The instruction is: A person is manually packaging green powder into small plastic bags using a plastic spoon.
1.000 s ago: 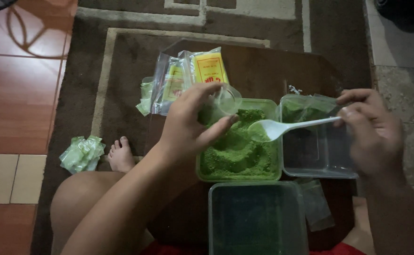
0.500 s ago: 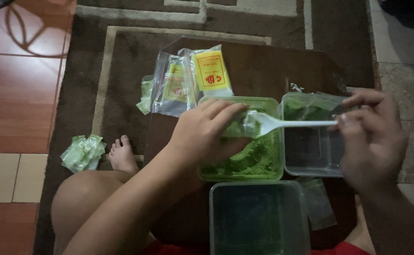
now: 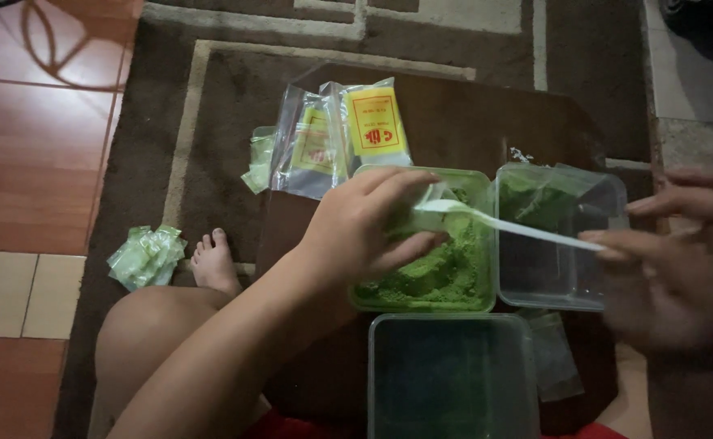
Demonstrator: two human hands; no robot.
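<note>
Over green powder tub (image 3: 446, 280): left hand (image 3: 356, 232) pinches small bag (image 3: 421, 213); right hand (image 3: 673, 260) grips white spoon (image 3: 503, 223).

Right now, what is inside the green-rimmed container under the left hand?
Green powder fills the container. The left hand and white spoon cover its upper part.

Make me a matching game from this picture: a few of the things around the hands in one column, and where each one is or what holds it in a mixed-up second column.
Things:
1. white plastic spoon
2. green powder
3. small clear bag
4. crumpled green wrappers

Places:
A. on the floor beside the bare foot
B. in the green-tinted tub
C. held by the right hand
D. held by the left hand over the tub

Pairs: 1-C, 2-B, 3-D, 4-A
</note>
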